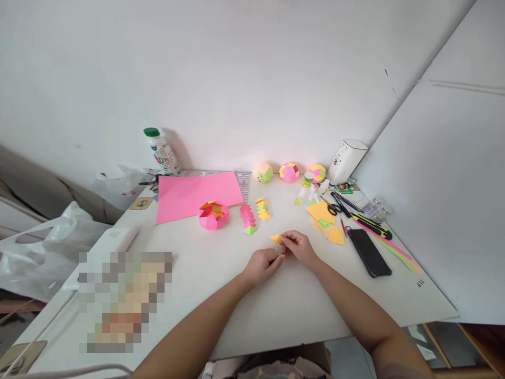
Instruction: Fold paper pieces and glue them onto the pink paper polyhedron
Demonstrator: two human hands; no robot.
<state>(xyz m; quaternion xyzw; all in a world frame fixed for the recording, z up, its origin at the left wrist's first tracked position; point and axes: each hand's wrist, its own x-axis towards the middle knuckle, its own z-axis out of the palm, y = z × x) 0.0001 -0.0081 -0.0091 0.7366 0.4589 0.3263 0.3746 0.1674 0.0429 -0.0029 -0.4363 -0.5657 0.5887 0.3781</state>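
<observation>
Between thumb and fingers, my right hand (pixel 299 246) pinches a small folded orange paper piece (pixel 275 239) just above the table. My left hand (pixel 261 266) rests close beside it with curled fingers; whether they hold anything is hidden. Beyond my hands lies a row of folded pink paper pieces (pixel 247 215) with a green one at its near end. Next to it is a shorter row of orange and green folded pieces (pixel 262 209). To the left sits a pink faceted paper bowl (pixel 213 217), open at the top with orange inside.
A pink sheet (pixel 197 192) lies at the back left near a green-capped bottle (pixel 161 150). Paper balls (pixel 289 172) stand along the wall. Sticky notes (pixel 323 215), scissors (pixel 330 207), a black phone (pixel 369 251) and cutters (pixel 371 225) are at right. A blurred patch covers the front left.
</observation>
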